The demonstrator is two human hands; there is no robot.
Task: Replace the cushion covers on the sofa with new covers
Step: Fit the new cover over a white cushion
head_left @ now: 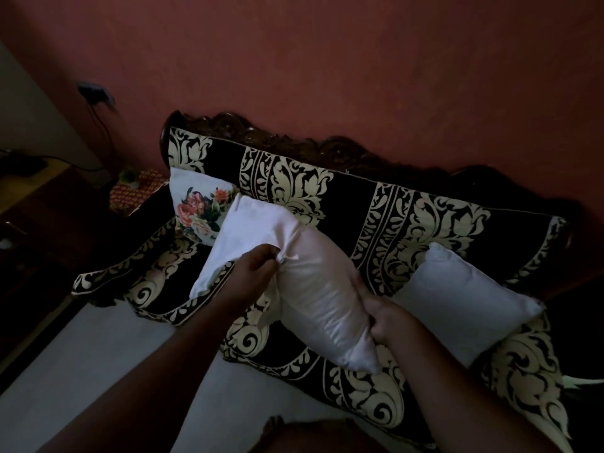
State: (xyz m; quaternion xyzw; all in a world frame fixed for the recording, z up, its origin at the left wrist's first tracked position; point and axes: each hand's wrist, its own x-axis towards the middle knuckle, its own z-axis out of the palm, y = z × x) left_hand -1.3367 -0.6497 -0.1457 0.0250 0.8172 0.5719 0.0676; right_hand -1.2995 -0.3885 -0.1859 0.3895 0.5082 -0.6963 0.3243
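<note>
Your two forearms reach in from the bottom of the view toward a sofa. Your left hand [258,273] has its fingers curled, pinching the bunched open edge of a white cover [248,237]. The loose end of that cover stretches up and to the left from your fingers. Your right hand [376,308] grips the right side of a pale, shiny cushion [323,295], its fingers curled around the edge. The cushion hangs between your hands, above the sofa seat, tilted so its lower corner points down toward you. Its upper end sits inside the white cover; most of it is bare.

Behind the cover, a cushion printed with flowers [199,207] leans against the left end of the sofa back. To the right of your right hand, a plain white cushion [464,289] lies on the seat against the backrest. The sofa [408,204] is covered in black fabric with cream leaf scrolls, and has a dark carved wooden top rail. Behind it is a reddish wall [327,60]. At far left stands a dark wooden cabinet [42,204], with a cable hanging from a wall socket [94,93] above it. The room is dim.
</note>
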